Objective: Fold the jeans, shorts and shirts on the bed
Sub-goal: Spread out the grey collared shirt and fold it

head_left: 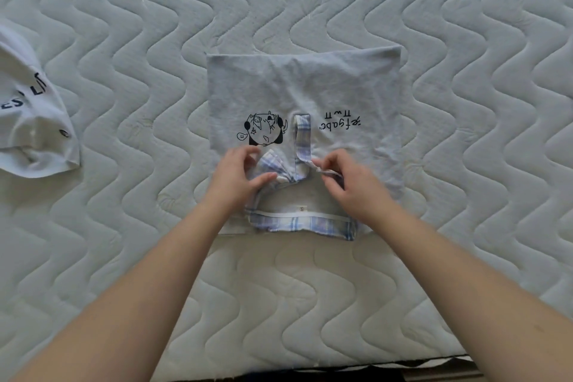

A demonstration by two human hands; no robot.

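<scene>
Progress: the grey shirt (304, 87) lies on the bed (124, 40) already folded into a neat rectangle, front up, its cartoon print (263, 129) and line of lettering (341, 122) reading upside down to the person. It looks nearly finished; only the plaid collar (297, 223) and placket (302, 139) are being tidied.

Left to do: a white garment (31, 121) with dark lettering lies crumpled at about 9 o'clock from the shirt, well apart from it, and looks not yet folded. No jeans or shorts show in the view, so how much of the task remains beyond this cannot be told.

Left hand: the left hand (238, 174) sits at the shirt's 7 o'clock, fingers curled, pinching the left plaid collar flap (273, 164) between thumb and fingers.

Right hand: the right hand (350, 183) sits at the shirt's 5 o'clock, pinching a bunched strip of fabric by the foot of the placket.

Hands together: they are close but not touching, one either side of the neck opening.

Shirt's place: centre of the bed near its close edge, directly ahead of the person, with its collar end at 6 o'clock under the hands and its folded end at 12 o'clock.

Judgement: likely one smoothing of the collar, then the white garment.
</scene>
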